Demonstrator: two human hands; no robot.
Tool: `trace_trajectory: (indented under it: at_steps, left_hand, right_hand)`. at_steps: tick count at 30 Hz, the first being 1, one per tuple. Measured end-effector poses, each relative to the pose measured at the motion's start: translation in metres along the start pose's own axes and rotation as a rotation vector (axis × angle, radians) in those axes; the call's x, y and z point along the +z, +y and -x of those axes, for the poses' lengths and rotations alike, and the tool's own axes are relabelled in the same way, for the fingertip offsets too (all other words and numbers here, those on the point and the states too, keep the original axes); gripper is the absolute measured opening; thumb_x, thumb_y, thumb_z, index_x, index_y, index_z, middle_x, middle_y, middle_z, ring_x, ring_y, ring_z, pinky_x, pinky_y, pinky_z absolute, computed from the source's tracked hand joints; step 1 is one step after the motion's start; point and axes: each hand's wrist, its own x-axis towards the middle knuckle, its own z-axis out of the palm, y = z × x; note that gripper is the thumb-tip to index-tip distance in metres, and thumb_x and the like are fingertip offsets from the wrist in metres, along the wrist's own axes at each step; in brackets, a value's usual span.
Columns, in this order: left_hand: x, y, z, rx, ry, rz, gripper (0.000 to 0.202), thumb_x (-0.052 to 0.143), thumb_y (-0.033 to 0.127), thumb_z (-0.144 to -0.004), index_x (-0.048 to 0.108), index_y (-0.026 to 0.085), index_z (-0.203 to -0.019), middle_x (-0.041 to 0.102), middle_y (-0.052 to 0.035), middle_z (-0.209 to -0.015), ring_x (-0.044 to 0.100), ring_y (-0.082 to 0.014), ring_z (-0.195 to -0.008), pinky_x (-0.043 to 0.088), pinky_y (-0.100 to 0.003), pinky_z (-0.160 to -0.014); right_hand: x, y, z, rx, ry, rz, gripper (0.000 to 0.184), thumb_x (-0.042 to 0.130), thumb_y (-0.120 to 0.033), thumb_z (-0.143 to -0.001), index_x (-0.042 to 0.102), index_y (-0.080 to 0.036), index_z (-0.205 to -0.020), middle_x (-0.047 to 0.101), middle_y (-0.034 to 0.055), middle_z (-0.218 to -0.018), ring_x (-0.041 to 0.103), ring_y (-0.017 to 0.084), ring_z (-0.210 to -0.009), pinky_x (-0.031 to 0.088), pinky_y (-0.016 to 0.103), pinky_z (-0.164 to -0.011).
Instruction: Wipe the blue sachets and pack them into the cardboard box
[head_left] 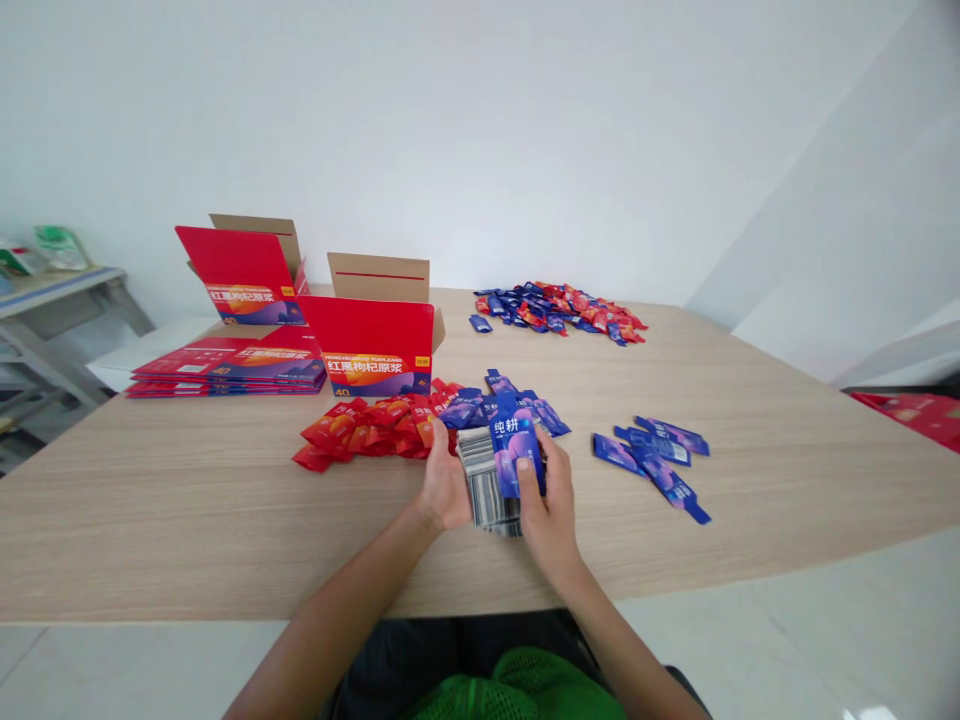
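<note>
My right hand [551,505] grips an upright blue pouch [516,450] with white lettering, thumb on its front. Just left of the pouch, my left hand [448,488] holds a grey-and-white striped cloth [486,485], its thumb raised and most fingers hidden behind the cloth. The pouch overlaps the cloth's right part. Behind my hands lies a heap of red pouches [397,425], with several blue pouches [544,412] at its right. A smaller group of blue pouches [660,460] lies to the right of my right hand.
An open red carton [375,345] stands behind the red heap, and another open carton [244,275] stands farther left. Flattened cartons [225,365] are stacked at the left. A mixed red and blue pouch pile [562,308] lies near the wall. The table's front edge [337,618] is close to me.
</note>
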Motion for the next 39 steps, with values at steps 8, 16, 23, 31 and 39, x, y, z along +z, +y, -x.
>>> trace_trajectory:
  at_steps: [8, 16, 23, 31, 39]
  left_hand:
    - [0.006, 0.004, 0.003, 0.019, -0.015, 0.011, 0.108, 0.017, 0.091, -0.083, 0.057, 0.009, -0.141, 0.068, -0.0215, -0.130, 0.061, -0.0383, -0.126, 0.040, -0.053, -0.110]
    - [0.008, 0.004, 0.004, 0.078, 0.048, -0.035, 0.090, 0.029, 0.078, -0.092, 0.055, 0.008, -0.143, 0.069, -0.0220, -0.129, 0.063, -0.0371, -0.125, 0.040, -0.053, -0.112]
    - [0.005, 0.006, 0.006, 0.120, 0.062, -0.079, 0.088, 0.035, 0.079, -0.091, 0.060, 0.009, -0.138, 0.070, -0.0212, -0.127, 0.064, -0.0383, -0.123, 0.042, -0.053, -0.110]
    - [-0.009, 0.002, 0.001, 0.122, 0.052, -0.055, 0.076, 0.036, 0.069, -0.096, 0.061, 0.011, -0.137, 0.072, -0.0192, -0.125, 0.064, -0.0364, -0.124, 0.039, -0.054, -0.112]
    - [-0.026, 0.001, -0.005, -0.038, 0.116, -0.135, 0.083, 0.039, 0.073, -0.093, 0.060, 0.005, -0.136, 0.069, -0.0231, -0.130, 0.063, -0.0374, -0.126, 0.035, -0.053, -0.115]
  right_hand:
    - [-0.004, 0.009, -0.001, -0.143, 0.021, 0.239, 0.038, 0.048, -0.045, -0.102, 0.062, -0.024, -0.130, 0.056, 0.0103, -0.112, 0.052, 0.029, -0.110, 0.042, 0.054, -0.098]
    - [-0.010, 0.012, 0.003, -0.222, -0.001, 0.225, 0.037, 0.035, -0.035, -0.107, 0.058, -0.023, -0.134, 0.052, 0.0121, -0.124, 0.049, 0.029, -0.120, 0.041, 0.054, -0.102]
    - [-0.021, 0.015, 0.007, -0.485, -0.117, 0.417, 0.055, 0.066, -0.051, -0.092, 0.056, -0.023, -0.137, 0.052, 0.0158, -0.131, 0.053, 0.033, -0.112, 0.048, 0.056, -0.094]
    - [-0.029, 0.029, -0.017, -0.358, -0.102, 0.298, 0.038, 0.051, -0.037, -0.102, 0.060, -0.028, -0.138, 0.060, 0.0121, -0.131, 0.055, 0.030, -0.123, 0.047, 0.057, -0.104]
    - [-0.024, 0.097, -0.102, -0.170, -0.028, 0.231, 0.053, 0.040, -0.057, -0.101, 0.073, -0.015, -0.107, 0.074, 0.0157, -0.106, 0.067, 0.028, -0.101, 0.052, 0.050, -0.095]
